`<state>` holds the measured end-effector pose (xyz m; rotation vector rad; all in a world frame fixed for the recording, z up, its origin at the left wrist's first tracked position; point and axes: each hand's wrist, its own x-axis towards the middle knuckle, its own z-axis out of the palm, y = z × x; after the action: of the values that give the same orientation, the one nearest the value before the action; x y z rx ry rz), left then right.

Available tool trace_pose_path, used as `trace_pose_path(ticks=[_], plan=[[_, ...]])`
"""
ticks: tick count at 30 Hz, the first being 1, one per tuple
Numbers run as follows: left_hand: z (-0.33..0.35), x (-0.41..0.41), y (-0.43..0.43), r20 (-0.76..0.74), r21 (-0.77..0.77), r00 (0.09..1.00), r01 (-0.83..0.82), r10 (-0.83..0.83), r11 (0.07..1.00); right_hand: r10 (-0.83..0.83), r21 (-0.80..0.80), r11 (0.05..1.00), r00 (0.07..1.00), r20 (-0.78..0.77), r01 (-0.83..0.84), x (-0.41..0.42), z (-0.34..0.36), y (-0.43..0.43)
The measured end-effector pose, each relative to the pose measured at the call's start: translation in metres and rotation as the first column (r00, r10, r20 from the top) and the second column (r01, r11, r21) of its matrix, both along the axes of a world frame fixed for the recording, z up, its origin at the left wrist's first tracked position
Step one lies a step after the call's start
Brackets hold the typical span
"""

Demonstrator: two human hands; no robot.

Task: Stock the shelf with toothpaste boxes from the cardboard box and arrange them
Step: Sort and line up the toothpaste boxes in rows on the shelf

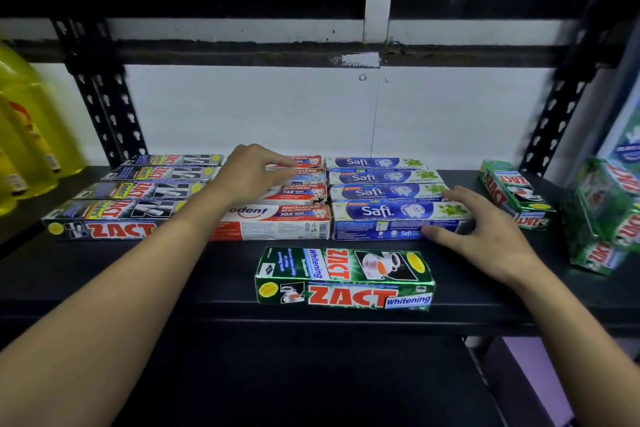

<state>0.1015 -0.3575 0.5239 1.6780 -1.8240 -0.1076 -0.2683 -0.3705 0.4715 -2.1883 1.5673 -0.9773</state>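
The black shelf [156,270] is stretching across the view, and three blocks of toothpaste boxes are sitting side by side on it, each four rows deep with the long sides facing forward. The black ZACT Smokers boxes [138,198] are lying at nine o'clock. The red-and-white Pepsodent boxes [287,218] are touching them at the centre. The blue Safi boxes [381,194] are pressing against those toward two o'clock.

Yellow bottles [31,135] are standing at the far nine o'clock edge, blurred. At three o'clock, loose green ZACT boxes [602,208] are piling up at odd angles, well apart from the Safi block.

The left hand [249,173] is reaching in from seven o'clock and resting on top of the rear Pepsodent rows. Its grip is apart, with fingers nearly straight and the tips touching the box tops. The right hand [485,229] is coming from five o'clock and pressing on the right end of the Safi block. Its grip is spread, with the thumb against the front face of the nearest box and the fingers lying over the tops.

A single green ZACT Whitening box [346,277] is lying alone at six o'clock near the shelf's front edge, between the two forearms and apart from both hands.
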Motion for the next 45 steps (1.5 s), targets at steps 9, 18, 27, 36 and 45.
trace_pose_path(ticks=[9, 18, 27, 36, 45], plan=[[-0.010, 0.002, -0.027, 0.129, 0.126, 0.990, -0.079, 0.062, 0.989, -0.017, 0.014, 1.000, 1.000, 0.003, 0.017, 0.000, 0.000, -0.001], [-0.009, 0.003, -0.028, 0.157, 0.144, 0.983, -0.115, 0.092, 0.983, -0.024, 0.030, 0.999, 1.000, 0.016, 0.023, -0.001, -0.001, -0.002], [-0.007, 0.002, -0.025, 0.130, 0.151, 0.986, -0.121, 0.102, 0.981, -0.025, 0.036, 0.999, 1.000, 0.014, 0.025, 0.000, 0.001, 0.000], [-0.003, 0.001, -0.035, 0.057, 0.066, 0.996, -0.071, 0.067, 0.995, -0.024, 0.043, 0.999, 1.000, 0.017, 0.023, 0.000, 0.000, -0.001], [-0.003, -0.005, -0.068, 0.201, 0.189, 0.974, -0.144, 0.106, 0.971, -0.016, 0.028, 0.999, 1.000, 0.012, 0.016, -0.001, -0.001, -0.004]])
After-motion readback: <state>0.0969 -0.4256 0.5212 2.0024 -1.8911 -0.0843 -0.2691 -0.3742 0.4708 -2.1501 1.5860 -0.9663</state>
